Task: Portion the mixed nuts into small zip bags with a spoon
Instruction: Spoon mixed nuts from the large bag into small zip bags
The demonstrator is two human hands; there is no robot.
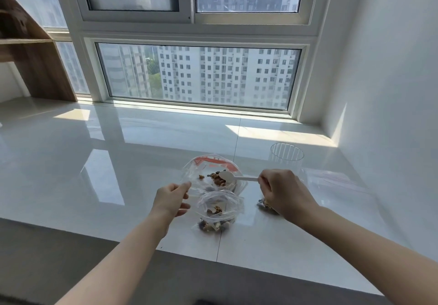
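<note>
A: Nearest first, what is sitting at the counter's front edge?

B: Small zip bag (216,214), clear, lying on the white counter (94,162), with mixed nuts (213,227) gathering at its near end and a few more higher inside.

A: Left hand?

B: Left hand (171,199) is reaching in just left of that bag, fingertips pinching the clear rim of the larger zip bag (208,172) behind it and holding the mouth open. That one is showing a red zip strip along its far edge.

A: Right hand?

B: Right hand (283,192) is curling round the handle of a white plastic spoon (233,177). The bowl is sitting inside the open mouth, right over a clump of nuts (216,178) in there.

A: Anything under the right wrist?

B: Another small heap of nuts (265,206), partly hidden by the hand; cannot tell whether bagged.

A: Farther out?

B: Empty clear zip bags (331,179) are lying flat to the right. A clear ribbed plastic cup (286,155) is standing upright beyond the right hand. Past that, a window (199,77) is facing apartment towers; wooden shelving (30,55) far left.
</note>
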